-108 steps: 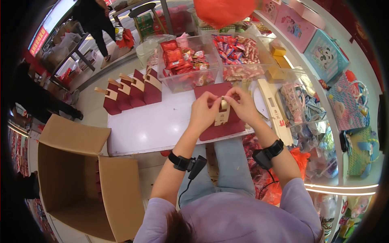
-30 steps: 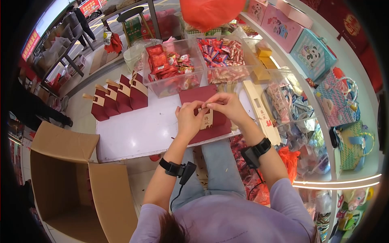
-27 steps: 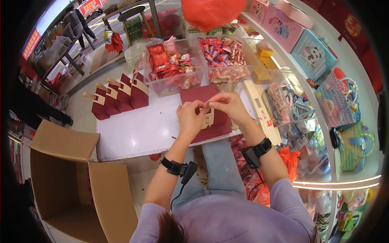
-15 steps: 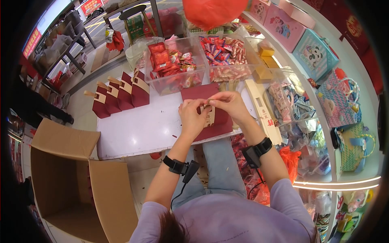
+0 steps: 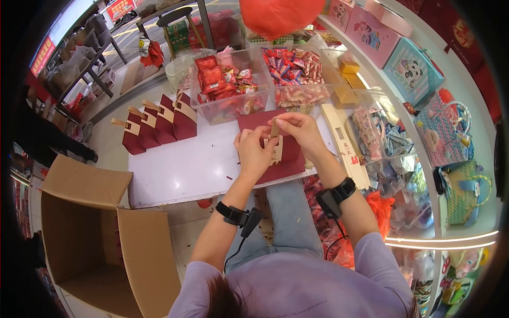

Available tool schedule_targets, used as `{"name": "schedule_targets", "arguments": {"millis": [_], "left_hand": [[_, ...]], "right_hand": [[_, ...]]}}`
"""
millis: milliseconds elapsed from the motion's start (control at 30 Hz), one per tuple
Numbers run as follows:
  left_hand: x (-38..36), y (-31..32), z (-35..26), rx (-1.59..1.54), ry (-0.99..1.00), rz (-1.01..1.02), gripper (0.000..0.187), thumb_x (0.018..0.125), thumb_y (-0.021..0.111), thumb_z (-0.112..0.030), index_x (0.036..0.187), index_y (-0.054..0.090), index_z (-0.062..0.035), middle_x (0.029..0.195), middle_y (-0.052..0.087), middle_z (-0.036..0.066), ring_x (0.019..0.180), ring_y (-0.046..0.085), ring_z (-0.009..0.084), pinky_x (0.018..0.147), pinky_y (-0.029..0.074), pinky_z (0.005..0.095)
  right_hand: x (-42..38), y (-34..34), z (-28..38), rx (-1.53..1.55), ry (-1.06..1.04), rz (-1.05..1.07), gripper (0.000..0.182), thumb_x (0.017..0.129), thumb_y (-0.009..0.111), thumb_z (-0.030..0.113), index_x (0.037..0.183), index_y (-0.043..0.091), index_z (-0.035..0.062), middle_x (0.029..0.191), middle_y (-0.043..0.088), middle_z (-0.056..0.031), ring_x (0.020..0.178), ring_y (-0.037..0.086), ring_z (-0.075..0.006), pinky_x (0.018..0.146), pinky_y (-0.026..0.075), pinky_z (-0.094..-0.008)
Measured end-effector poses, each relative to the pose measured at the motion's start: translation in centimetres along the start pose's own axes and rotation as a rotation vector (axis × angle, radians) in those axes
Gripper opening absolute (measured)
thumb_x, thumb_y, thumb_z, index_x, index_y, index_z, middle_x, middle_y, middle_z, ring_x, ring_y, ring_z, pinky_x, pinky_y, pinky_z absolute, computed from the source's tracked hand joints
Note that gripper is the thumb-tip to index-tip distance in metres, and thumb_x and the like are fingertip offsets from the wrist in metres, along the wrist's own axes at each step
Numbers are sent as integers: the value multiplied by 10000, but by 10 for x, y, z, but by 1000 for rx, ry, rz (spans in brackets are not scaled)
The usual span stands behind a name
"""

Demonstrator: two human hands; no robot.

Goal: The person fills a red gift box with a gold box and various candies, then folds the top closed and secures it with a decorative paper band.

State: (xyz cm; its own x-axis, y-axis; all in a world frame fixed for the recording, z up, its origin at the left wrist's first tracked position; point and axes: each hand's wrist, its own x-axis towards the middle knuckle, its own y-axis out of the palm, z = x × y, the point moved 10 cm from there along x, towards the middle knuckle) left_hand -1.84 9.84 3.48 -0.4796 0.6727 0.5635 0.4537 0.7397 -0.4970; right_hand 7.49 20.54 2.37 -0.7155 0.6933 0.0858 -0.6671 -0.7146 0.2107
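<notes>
A dark red paper gift box (image 5: pixel 289 152) stands at the table's front edge, wrapped by a beige paper strip (image 5: pixel 275 129) with printed characters on its front. My right hand (image 5: pixel 301 132) pinches the strip's upstanding end between thumb and fingers. At the strip's lower part, by the box top, my left hand (image 5: pixel 255 151) is closed with thumb and fingertips on it; the fingers partly cover the spot. Behind the box lies a flat dark red piece (image 5: pixel 253 121). Several finished-looking red boxes (image 5: pixel 167 127) with beige handles stand in a row at the table's left.
Two clear bins of wrapped sweets (image 5: pixel 230 108) (image 5: pixel 302 95) stand at the back. A stack of beige printed strips (image 5: pixel 344 143) lies right of my hands. An open cardboard carton (image 5: pixel 146 259) is at lower left. Shelves with gift boxes (image 5: pixel 413 71) line the right.
My right hand has risen slightly, and the strip's end now stands upright between its fingers. My left hand has stayed almost in place at the box top.
</notes>
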Motion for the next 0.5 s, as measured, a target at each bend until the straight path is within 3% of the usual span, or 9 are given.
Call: {"name": "schedule_targets", "arguments": {"millis": [267,367,433,500], "left_hand": [[-3,4,7,16,-77,50,156,773,800,-176,861,722,-73,739,682,29,747,568,206,759,434,369],[0,2,19,-80,-160,106,173,795,788,-168,911,733,-52,784,708,61,782,614,199,758,465,348],[2,-1,25,-126,-208,151,177,813,777,-159,936,737,-38,820,726,77,811,643,191,764,486,331],[2,-4,34,-472,-324,150,184,859,742,-151,989,743,-20,922,747,95,886,681,169,804,511,297]], "right_hand": [[8,-13,-11,-153,24,-150,221,927,696,140,1091,691,-8,1012,733,-93,907,696,-147,804,551,-272],[5,-14,-3,-186,-124,-111,254,915,711,154,1110,690,-8,1036,730,-98,944,684,-155,847,535,-284],[-12,-8,17,-862,-390,-102,236,908,717,165,1075,708,-1,1075,725,-106,1005,661,-157,897,512,-299],[-16,-25,-3,-839,-381,-88,233,909,715,169,1072,714,3,1094,721,-112,1023,652,-156,902,506,-303]]}}
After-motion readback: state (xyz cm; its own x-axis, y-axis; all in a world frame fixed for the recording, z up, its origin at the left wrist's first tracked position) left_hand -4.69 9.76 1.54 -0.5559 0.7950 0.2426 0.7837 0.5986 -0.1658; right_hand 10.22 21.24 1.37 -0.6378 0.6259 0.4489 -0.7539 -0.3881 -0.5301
